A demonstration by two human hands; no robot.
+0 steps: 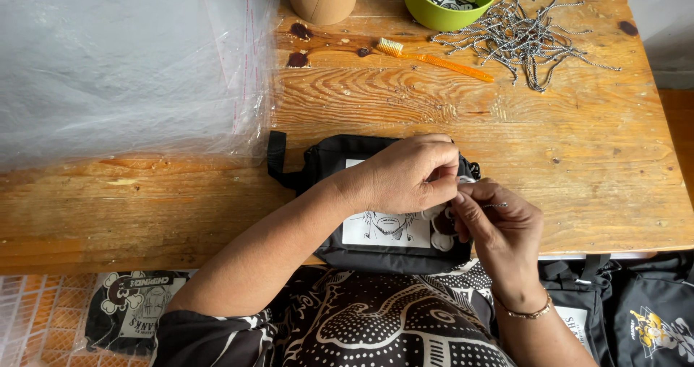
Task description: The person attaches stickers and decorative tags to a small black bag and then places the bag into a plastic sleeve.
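Black pouch [376, 237] lies on the bench [405, 114] edge, beneath both hands. Left hand [408, 173], curled, pinches the pouch's zipper end; right hand [502, 230], at its 4 o'clock, pinches a thin chain [495, 206].

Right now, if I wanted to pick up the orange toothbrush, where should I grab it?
Probably the long bare handle of the toothbrush, about mid-length, coming straight down from above. It lies flat on the table, bristles at its left end, and its right tip sits close to the tangle of cords, so the middle is easiest.
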